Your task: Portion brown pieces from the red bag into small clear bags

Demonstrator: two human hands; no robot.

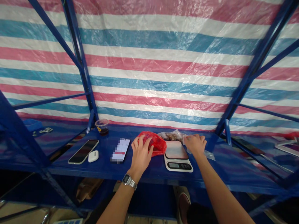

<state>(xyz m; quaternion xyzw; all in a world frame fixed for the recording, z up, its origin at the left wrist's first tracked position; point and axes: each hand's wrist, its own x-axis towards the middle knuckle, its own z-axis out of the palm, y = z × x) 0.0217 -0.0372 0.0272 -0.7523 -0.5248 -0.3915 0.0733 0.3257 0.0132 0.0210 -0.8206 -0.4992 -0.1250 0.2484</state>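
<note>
My left hand (pixel 141 152) grips the left rim of a red plastic bag (pixel 161 146), its fingers bent over the edge. The bag's mouth gapes, and its contents are too dark to make out. To its right sits a white kitchen scale (pixel 178 165) with a bare metal plate. Beyond the scale's far right corner, my right hand (pixel 195 145) has its fingers closed on thin clear plastic, seemingly a small bag, partly hidden by the hand. A clear bag of brownish pieces (pixel 173 136) lies behind the scale. Another flat clear bag (pixel 209 155) rests beneath my right wrist.
Left of the red bag lie a lit phone (pixel 120 151), a white earbud case (pixel 93 156) and a dark-screened phone (pixel 83 151). A plastic cup with dark liquid (pixel 102 128) stands farther back. Blue metal posts (pixel 81 62) frame the shelf before a striped tarp (pixel 158 77).
</note>
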